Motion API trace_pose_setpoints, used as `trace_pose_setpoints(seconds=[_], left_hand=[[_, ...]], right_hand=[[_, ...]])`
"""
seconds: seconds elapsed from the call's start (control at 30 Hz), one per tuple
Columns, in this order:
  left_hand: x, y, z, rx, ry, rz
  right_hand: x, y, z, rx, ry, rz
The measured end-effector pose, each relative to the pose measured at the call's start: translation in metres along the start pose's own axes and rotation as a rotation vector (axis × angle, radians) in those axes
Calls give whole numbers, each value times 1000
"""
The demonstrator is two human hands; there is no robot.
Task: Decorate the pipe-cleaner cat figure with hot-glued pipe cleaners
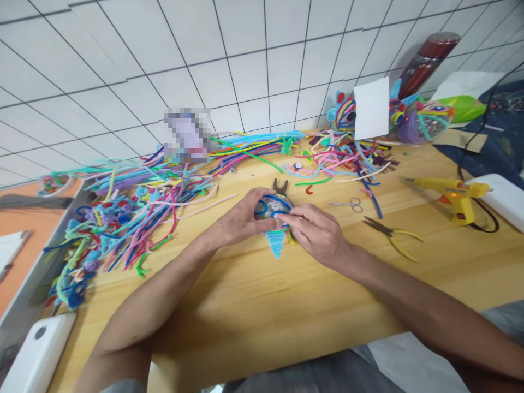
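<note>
A clear rounded plastic piece (277, 204) trimmed with dark blue pipe cleaner sits between my hands over the table. Its light blue pointed triangle (276, 244) sticks out toward me. My left hand (244, 215) is wrapped round its left side, thumb along the near edge. With fingertips pinched together, my right hand (317, 229) presses a blue pipe cleaner (275, 215) against the plastic; the fingers partly cover the exact contact. Just beyond them, dark plier jaws (280, 187) show, the rest hidden behind the piece and hands.
Loose pipe cleaners (172, 202) heap along the left and wall side. To the right are small scissors (347, 204), yellow-handled pliers (395, 236) and a yellow glue gun (458, 199) with its cord. Decorated clear shapes (426, 120) and a red flask (429, 63) stand at the back right.
</note>
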State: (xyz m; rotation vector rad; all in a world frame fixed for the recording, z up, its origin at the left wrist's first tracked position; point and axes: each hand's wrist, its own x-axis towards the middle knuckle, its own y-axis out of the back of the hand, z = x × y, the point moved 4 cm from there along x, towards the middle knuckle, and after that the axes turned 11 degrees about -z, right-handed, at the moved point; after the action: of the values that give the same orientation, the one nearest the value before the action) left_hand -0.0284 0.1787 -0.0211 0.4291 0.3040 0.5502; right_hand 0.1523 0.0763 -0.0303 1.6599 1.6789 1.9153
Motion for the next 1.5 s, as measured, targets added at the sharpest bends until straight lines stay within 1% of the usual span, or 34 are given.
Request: trace_pose_setpoints(seconds=[0.13,0.2,0.37,0.57,0.67,0.87,1.03,1.17,1.33,1.5], left_hand=[[-2,1,1,-81,38,-88],[-3,2,2,-101,36,-108],[-2,3,2,-53,-3,-81],[-2,3,0,-49,-12,-101],[-2,4,-1,-49,-25,-105],[-2,6,-1,-20,-49,-92],[-2,6,3,9,-62,-87],[-2,6,3,34,-70,-75],[0,5,-2,58,-64,-42],[0,1,-4,1,-23,-38]], right_hand=[[-2,0,2,8,-14,-12],[-2,-1,2,7,-15,-12],[1,0,0,-4,-1,-3],[6,6,-7,-178,48,-33],[8,7,-9,-212,48,-44],[11,6,-12,-186,9,-29],[10,4,-10,-150,-14,-59],[9,3,-9,-98,-25,-75],[11,5,-12,-135,7,-40],[11,6,-13,-128,24,-7]])
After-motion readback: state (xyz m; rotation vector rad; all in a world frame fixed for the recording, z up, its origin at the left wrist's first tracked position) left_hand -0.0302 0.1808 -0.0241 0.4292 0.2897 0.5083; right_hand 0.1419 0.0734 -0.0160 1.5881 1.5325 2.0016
